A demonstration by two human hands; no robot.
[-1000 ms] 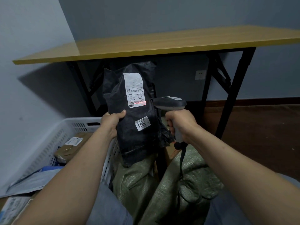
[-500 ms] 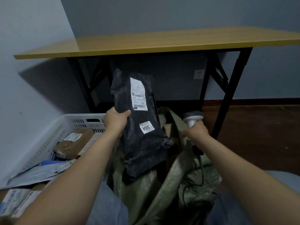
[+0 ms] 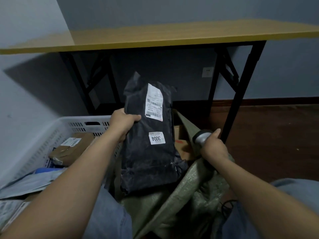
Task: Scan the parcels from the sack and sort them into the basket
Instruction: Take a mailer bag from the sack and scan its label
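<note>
My left hand [image 3: 122, 124] grips the left edge of a black plastic parcel [image 3: 148, 157], held upright over the green woven sack [image 3: 193, 192]. The parcel bears a white shipping label and a small sticker reading 3004. My right hand [image 3: 213, 146] holds the grey barcode scanner [image 3: 201, 136] low at the sack's right rim, its head turned away from the parcel. The white slotted basket [image 3: 57, 130] stands to the left with several parcels inside.
A brown cardboard box [image 3: 74, 149] and pale mailers [image 3: 29, 181] lie in the basket. More cardboard boxes [image 3: 183, 145] show inside the open sack. A yellow-topped folding table [image 3: 155, 37] with black legs stands ahead, and wooden floor [image 3: 276, 135] stretches to the right.
My right hand has lowered the scanner from the label down to the sack's rim, and the red scan line is gone. The parcel has dropped lower and tilted slightly in my left hand.
</note>
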